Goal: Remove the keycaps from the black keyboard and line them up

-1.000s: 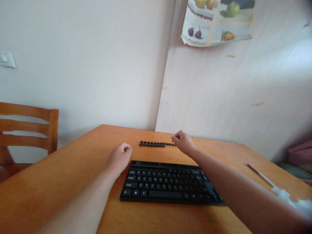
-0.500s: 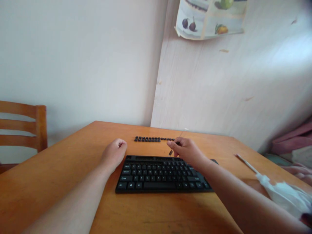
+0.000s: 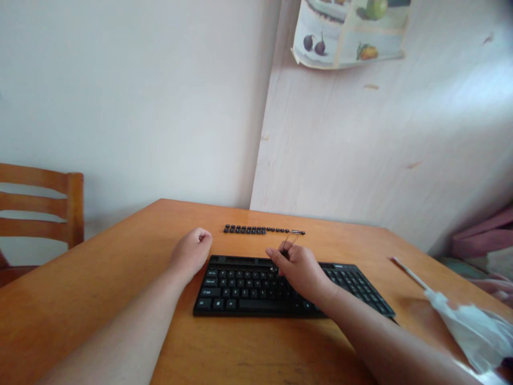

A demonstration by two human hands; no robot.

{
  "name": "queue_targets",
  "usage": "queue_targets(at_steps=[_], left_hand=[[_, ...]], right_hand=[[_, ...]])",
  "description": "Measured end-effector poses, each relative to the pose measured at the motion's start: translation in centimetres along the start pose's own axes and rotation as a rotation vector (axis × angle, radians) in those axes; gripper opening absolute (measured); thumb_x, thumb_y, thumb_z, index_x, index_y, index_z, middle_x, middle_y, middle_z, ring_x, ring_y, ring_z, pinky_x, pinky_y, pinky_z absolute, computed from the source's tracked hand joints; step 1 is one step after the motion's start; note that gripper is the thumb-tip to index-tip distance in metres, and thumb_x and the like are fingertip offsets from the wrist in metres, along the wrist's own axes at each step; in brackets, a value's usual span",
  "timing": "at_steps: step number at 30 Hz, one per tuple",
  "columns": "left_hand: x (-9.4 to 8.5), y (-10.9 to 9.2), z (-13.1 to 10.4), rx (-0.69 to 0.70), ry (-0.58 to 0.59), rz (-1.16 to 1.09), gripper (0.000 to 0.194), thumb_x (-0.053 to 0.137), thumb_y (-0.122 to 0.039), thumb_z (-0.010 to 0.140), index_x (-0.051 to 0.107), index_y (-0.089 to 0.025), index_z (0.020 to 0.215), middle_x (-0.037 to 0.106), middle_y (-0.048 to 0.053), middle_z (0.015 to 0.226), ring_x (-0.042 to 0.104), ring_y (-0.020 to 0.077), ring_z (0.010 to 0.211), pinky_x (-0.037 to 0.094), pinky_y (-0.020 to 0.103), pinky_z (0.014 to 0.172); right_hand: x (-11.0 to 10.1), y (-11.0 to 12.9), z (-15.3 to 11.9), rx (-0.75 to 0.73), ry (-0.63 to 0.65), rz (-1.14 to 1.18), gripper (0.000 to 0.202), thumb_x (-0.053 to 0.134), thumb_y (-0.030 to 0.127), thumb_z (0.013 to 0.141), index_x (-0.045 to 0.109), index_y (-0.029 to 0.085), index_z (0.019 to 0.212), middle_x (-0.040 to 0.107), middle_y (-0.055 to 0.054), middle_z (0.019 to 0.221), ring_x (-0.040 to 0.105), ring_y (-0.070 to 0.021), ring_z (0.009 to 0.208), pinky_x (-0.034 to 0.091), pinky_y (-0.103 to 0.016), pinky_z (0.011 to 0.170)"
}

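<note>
A black keyboard [image 3: 262, 305] lies on the wooden table in front of me, with keycaps gone from its back row. Over its middle, my right hand [image 3: 300, 271] pinches a small keycap puller [image 3: 286, 251] with a dark grip and thin wire loops. The puller's lower end is down at the upper letter keys; whether it grips a key I cannot make out. My left hand [image 3: 193, 251] is closed in a loose fist beside the keyboard's back left corner. Behind the keyboard, loose black keycaps [image 3: 244, 230] stand in neat rows, apart from both hands.
A thin stick [image 3: 409, 271] and crumpled white plastic [image 3: 465, 321] lie on the table [image 3: 100, 299] at the right. A wooden chair [image 3: 75, 208] stands at the left. The wall is behind the table, with a fruit picture [image 3: 340, 37] hanging on it.
My right hand has come nearer and lower with the puller, from behind the keyboard to over its keys. The left hand keeps its place. The view has shifted slightly.
</note>
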State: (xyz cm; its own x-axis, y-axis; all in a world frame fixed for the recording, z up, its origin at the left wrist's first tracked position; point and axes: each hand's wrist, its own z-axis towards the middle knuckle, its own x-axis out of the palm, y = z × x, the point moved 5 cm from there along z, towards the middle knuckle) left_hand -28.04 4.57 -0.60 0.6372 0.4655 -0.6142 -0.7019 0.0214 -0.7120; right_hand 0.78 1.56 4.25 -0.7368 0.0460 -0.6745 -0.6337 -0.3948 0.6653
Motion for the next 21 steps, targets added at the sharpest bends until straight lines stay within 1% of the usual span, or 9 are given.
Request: queue_targets(at_steps=[5,8,11,13,16,18,21], left_hand=[[-0.2,-0.3,0.0,-0.03,0.021,0.007,0.023,0.048,-0.038,0.081,0.065,-0.022,0.084,0.069,0.003,0.084,0.061,0.02,0.079,0.043,0.027,0.066],[-0.7,-1.1,0.0,-0.029,-0.005,0.001,0.021,0.049,-0.037,0.08,0.064,-0.022,0.083,0.069,0.002,0.082,0.061,0.0199,0.078,0.043,0.027,0.067],[-1.3,-3.0,-0.3,0.001,-0.026,-0.036,0.022,0.05,-0.038,0.08,0.064,-0.022,0.084,0.069,0.002,0.083,0.062,0.0198,0.079,0.044,0.028,0.07],[-1.4,-5.0,-0.8,0.068,-0.002,-0.079,0.024,0.049,-0.038,0.082,0.065,-0.021,0.087,0.069,0.002,0.085,0.062,0.0196,0.081,0.045,0.028,0.073],[-0.9,-8.3,-2.4,0.179,0.096,-0.141,0.026,0.047,-0.038,0.085,0.066,-0.02,0.09,0.07,0.002,0.091,0.063,0.0198,0.087,0.045,0.029,0.08],[-0.1,-10.1,-3.7,0.25,0.2,-0.17,0.025,0.047,-0.037,0.086,0.066,-0.021,0.091,0.071,0.003,0.094,0.063,0.02,0.091,0.045,0.029,0.083],[1.3,-11.5,-5.5,0.308,0.337,-0.186,0.024,0.05,-0.034,0.084,0.068,-0.023,0.094,0.071,0.003,0.099,0.063,0.0208,0.095,0.045,0.031,0.087]], right_hand=[[0.5,-0.3,0.1,-0.01,-0.009,-0.045,0.037,0.051,0.052,0.087,0.055,0.021,0.067,0.055,0.001,0.052,0.052,-0.0145,0.051,0.034,-0.025,0.051],[0.5,-0.6,0.1,-0.014,-0.039,-0.082,0.037,0.052,0.052,0.086,0.055,0.021,0.066,0.055,0.0,0.054,0.052,-0.0153,0.053,0.034,-0.026,0.052],[0.5,-0.9,0.2,-0.019,-0.059,-0.088,0.036,0.054,0.051,0.085,0.056,0.021,0.065,0.055,0.0,0.054,0.052,-0.0153,0.054,0.035,-0.026,0.054],[0.5,-1.1,0.2,-0.018,-0.075,-0.06,0.035,0.053,0.049,0.085,0.055,0.02,0.065,0.055,0.001,0.054,0.052,-0.0148,0.052,0.036,-0.026,0.054],[0.4,-1.4,0.3,0.006,-0.103,-0.022,0.034,0.053,0.047,0.085,0.053,0.02,0.063,0.056,0.001,0.055,0.053,-0.0149,0.053,0.036,-0.027,0.055],[0.3,-1.5,0.2,0.031,-0.123,-0.007,0.034,0.053,0.046,0.084,0.052,0.02,0.062,0.057,0.0,0.055,0.054,-0.0153,0.054,0.036,-0.027,0.056],[0.3,-1.6,0.0,0.061,-0.145,0.021,0.034,0.052,0.047,0.084,0.052,0.021,0.063,0.056,0.0,0.053,0.052,-0.0153,0.052,0.035,-0.027,0.054]])
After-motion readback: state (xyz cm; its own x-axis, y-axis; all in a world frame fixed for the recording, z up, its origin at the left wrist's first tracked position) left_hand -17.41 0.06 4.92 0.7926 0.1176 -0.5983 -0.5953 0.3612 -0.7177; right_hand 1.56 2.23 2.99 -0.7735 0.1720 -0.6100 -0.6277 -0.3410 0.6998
